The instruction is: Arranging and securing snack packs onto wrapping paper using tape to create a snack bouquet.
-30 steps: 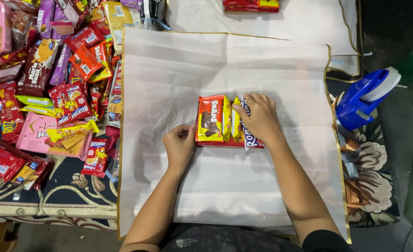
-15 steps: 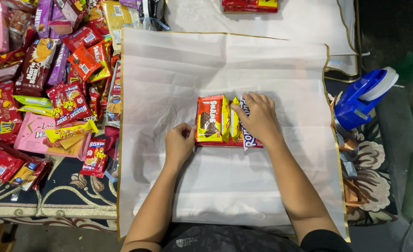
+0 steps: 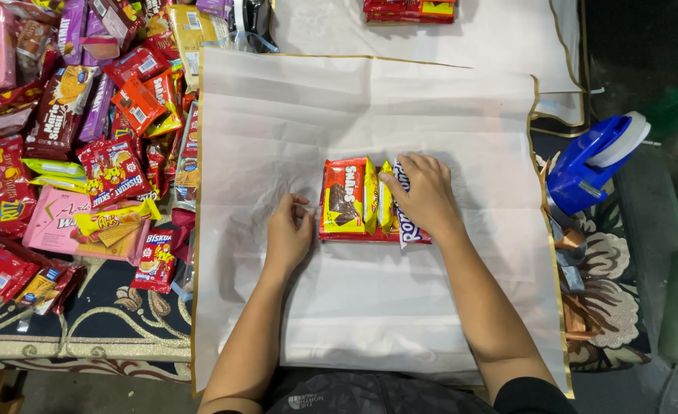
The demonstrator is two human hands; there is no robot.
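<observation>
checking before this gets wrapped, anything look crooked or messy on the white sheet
Mostly tidy. The snack packs sit in a neat row mid-sheet under the right hand, but the white and blue pack at that end juts lower than the others. The white sheet is creased near the left hand.

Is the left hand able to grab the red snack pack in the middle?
Probably yes. The left hand rests on the white sheet right beside the red pack, with nothing between them. The right hand covers only the other packs.
</observation>
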